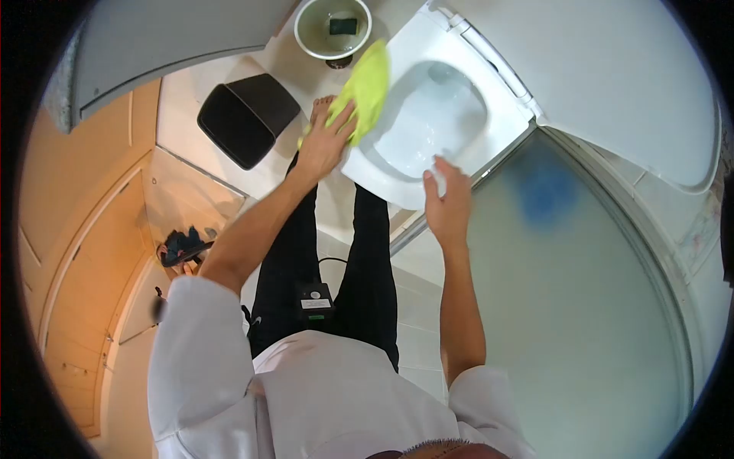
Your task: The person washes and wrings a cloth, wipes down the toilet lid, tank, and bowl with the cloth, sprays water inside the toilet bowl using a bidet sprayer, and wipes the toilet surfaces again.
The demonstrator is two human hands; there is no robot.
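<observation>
My left hand grips a yellow-green cloth, which hangs out past the fingers and overlaps the left side of the toilet bowl's rim. The white toilet stands open in front of me, its lid and seat raised, with water at the bottom of the bowl. Over the right front of the rim is my right hand, holding nothing, thumb and fingers apart.
A white bucket with a dark green sponge inside stands beyond the cloth. Left of my feet is a black bin. A frosted glass shower panel bounds the right side, and a grey cabinet juts in at upper left.
</observation>
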